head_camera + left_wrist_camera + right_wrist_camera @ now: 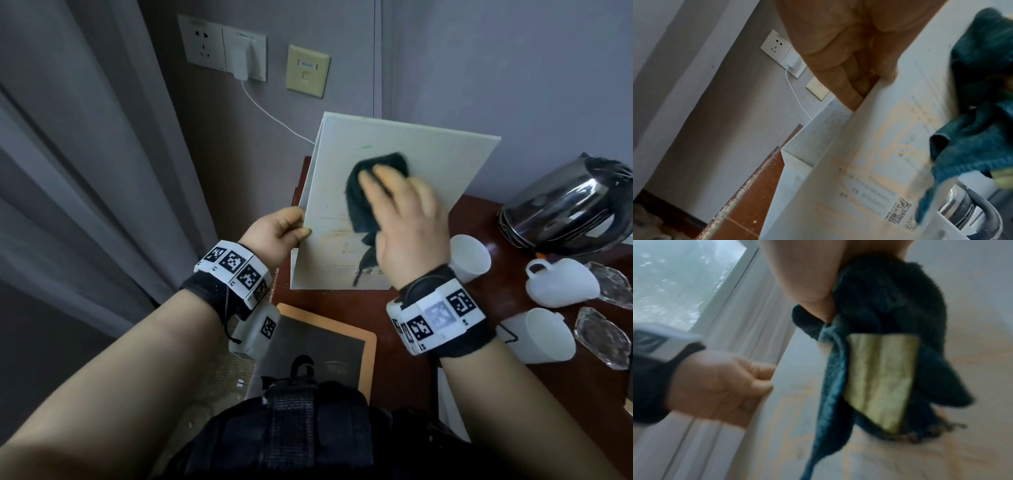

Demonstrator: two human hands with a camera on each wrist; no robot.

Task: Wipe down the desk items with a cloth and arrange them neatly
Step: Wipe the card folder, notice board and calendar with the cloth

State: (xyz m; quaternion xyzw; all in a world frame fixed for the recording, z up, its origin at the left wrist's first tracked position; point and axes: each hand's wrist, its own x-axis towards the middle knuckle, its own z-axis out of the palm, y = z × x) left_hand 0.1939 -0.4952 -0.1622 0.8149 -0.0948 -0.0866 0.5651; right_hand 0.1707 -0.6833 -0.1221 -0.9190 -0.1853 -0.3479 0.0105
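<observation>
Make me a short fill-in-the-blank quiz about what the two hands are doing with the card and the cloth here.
1. The left hand holds the white card by its ____ edge.
2. The right hand presses a dark ____ against the card.
3. Right of the card, a shiny metal ____ stands on the desk.

Missing words: left; cloth; kettle

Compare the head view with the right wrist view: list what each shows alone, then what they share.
Only the head view: the kettle, three white cups, the wall sockets, and the desk.

Only the right wrist view: the window and a yellow-green label sewn on the cloth.

Both: the left hand gripping the edge of the white folder, and the right hand pressing the dark cloth flat against it.
</observation>
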